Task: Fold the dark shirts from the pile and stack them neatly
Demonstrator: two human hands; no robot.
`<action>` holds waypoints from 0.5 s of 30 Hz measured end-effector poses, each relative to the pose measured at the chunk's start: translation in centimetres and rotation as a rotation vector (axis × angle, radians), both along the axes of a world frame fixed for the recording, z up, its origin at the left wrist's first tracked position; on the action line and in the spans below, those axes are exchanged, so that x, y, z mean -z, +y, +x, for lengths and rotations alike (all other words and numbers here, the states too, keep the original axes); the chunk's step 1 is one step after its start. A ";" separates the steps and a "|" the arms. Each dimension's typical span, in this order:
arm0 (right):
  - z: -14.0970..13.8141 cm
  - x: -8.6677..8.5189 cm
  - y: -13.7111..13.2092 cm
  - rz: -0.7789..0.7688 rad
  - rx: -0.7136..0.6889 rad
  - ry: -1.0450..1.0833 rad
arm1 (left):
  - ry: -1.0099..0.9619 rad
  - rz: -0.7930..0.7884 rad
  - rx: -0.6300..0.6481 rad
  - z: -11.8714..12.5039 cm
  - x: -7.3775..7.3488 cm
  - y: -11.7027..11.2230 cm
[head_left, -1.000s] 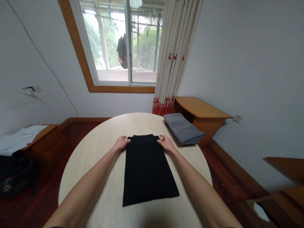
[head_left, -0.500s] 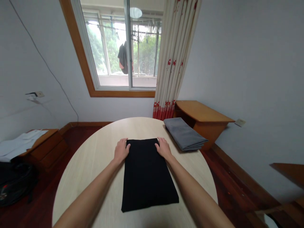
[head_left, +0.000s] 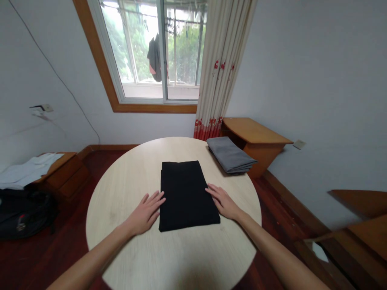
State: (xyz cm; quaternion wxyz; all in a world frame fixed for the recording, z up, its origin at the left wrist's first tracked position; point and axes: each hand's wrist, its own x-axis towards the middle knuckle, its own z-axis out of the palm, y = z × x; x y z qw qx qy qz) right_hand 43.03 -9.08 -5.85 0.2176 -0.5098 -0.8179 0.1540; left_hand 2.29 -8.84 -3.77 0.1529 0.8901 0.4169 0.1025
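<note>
A folded black cloth (head_left: 185, 194) lies flat in the middle of the round pale wooden table (head_left: 127, 189). My left hand (head_left: 146, 213) rests palm down on the table at the cloth's near left edge, fingers stretched out and touching the fabric. My right hand (head_left: 223, 202) lies flat at the cloth's near right edge, fingers spread along it. Neither hand holds anything.
A folded grey cloth (head_left: 230, 158) sits at the table's far right edge. Behind it stands a small wooden desk (head_left: 255, 135) by the curtain (head_left: 220, 68). A low wooden cabinet (head_left: 65, 173) with white cloth on it and a black bag (head_left: 24, 215) are at the left.
Both hands slid from the cloth's far corners back along its sides to the near end. They went from pinching the far edge to lying flat and open.
</note>
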 end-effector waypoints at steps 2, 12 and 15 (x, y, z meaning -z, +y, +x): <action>-0.1 -0.2 -2.4 -0.006 -0.123 0.068 | -0.030 -0.031 0.152 -0.1 -0.6 -2.3; -0.9 -2.0 -3.8 -0.039 -0.097 0.252 | -0.299 -0.182 0.136 1.2 -2.8 -2.6; -1.2 -3.5 -1.4 -0.067 -0.074 0.353 | -0.354 -0.210 0.100 1.0 -5.9 0.5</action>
